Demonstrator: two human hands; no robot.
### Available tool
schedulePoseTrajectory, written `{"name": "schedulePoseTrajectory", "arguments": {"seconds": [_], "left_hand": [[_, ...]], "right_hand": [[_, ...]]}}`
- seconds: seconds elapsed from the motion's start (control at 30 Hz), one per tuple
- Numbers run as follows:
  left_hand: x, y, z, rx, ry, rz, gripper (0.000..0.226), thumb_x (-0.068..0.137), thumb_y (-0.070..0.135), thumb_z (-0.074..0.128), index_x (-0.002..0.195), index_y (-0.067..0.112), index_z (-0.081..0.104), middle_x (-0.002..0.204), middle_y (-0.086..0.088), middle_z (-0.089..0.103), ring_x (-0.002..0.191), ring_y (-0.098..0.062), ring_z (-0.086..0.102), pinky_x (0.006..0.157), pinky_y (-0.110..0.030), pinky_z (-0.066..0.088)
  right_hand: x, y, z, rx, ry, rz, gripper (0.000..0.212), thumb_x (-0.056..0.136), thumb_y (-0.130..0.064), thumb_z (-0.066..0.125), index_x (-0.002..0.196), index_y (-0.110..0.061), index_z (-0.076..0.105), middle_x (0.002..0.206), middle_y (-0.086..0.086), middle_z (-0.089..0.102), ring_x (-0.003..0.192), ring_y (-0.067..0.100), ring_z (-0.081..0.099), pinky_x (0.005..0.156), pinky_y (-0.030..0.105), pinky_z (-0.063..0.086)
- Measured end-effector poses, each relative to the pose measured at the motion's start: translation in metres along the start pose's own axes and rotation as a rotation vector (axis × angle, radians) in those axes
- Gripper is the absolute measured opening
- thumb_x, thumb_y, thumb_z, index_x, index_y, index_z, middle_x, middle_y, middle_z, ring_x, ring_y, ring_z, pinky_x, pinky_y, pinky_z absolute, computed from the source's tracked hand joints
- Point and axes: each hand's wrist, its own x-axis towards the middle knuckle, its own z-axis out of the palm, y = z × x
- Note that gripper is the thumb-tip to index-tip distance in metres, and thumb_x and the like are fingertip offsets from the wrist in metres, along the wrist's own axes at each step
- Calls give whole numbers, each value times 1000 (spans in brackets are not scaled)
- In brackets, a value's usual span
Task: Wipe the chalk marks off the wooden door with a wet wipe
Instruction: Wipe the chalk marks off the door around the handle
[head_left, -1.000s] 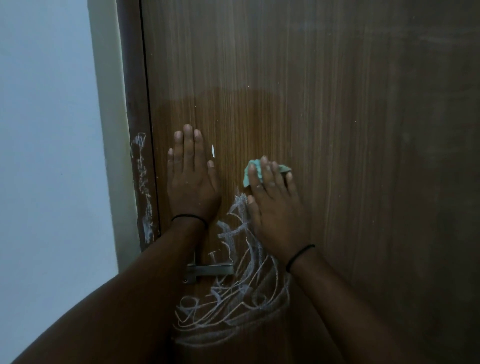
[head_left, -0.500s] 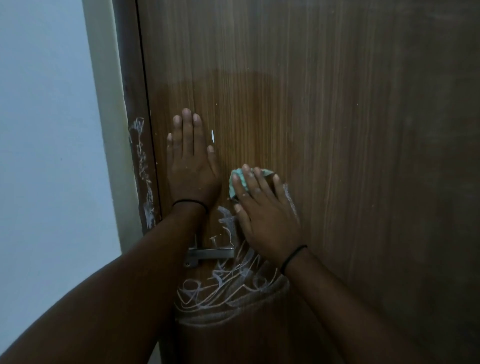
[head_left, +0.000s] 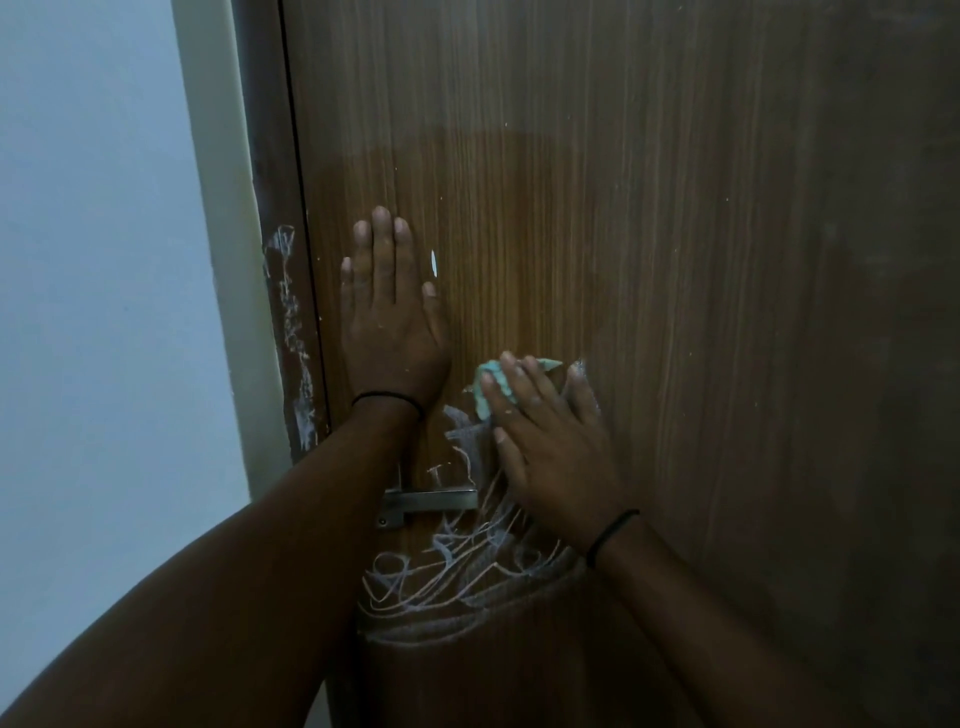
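The left hand (head_left: 390, 332) lies flat against the wooden door (head_left: 649, 260), fingers straight and close together, its grip released and holding nothing; a black band (head_left: 387, 399) circles its wrist. The right hand (head_left: 553, 441) presses a pale green wet wipe (head_left: 491, 387) to the door with fairly straight fingers laid over it, the wipe showing past the fingertips at the upper left; a second black band (head_left: 613, 535) sits on that wrist. The wipe rests at the top edge of the chalk marks (head_left: 457, 571), white scribbles that spread below and left of the right hand, down past the metal door handle (head_left: 431, 501); the handle lies between the two forearms. More chalk smears (head_left: 296, 338) run down the dark door frame (head_left: 260, 156), beside a pale wall (head_left: 93, 260).
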Motion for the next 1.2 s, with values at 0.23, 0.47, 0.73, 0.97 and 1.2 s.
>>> {"name": "schedulePoseTrajectory", "arguments": {"seconds": [0.23,0.47,0.73,0.97,1.2], "left_hand": [[0,-1,1,6,14,-4,59,104,27,32,157,9,12,165,-10,10,153,-24,4,124,-40,5],[0,0,-2,3,-16,-9,59,104,29,30,157,10,12,165,-9,8,153,-23,3,124,-42,6],[1,1,-1,-3,-7,-7,59,103,28,30,157,9,13,165,-10,10,153,-23,3,124,-42,6],[-1,-2,3,-7,14,-5,59,103,27,31,157,10,13,165,-10,10,153,-24,3,124,-43,7],[-1,-2,1,-4,-14,1,60,104,28,30,157,10,9,166,-10,6,153,-22,0,124,-41,3]], "right_hand": [[9,31,-21,39,72,248,57,104,-36,20,157,-18,12,165,5,8,152,20,4,124,48,4],[-25,29,-8,-6,-60,110,57,105,-42,15,157,-22,8,165,0,5,153,15,1,123,51,5],[74,48,-59,19,117,222,58,106,-40,18,158,-18,3,165,7,1,152,23,-1,123,47,-4],[87,55,-59,20,189,242,58,106,-35,23,158,-19,4,165,9,3,152,23,3,123,50,2],[-29,22,1,58,31,329,59,105,-36,17,157,-22,-7,165,5,-4,152,19,-6,123,49,3]]}}
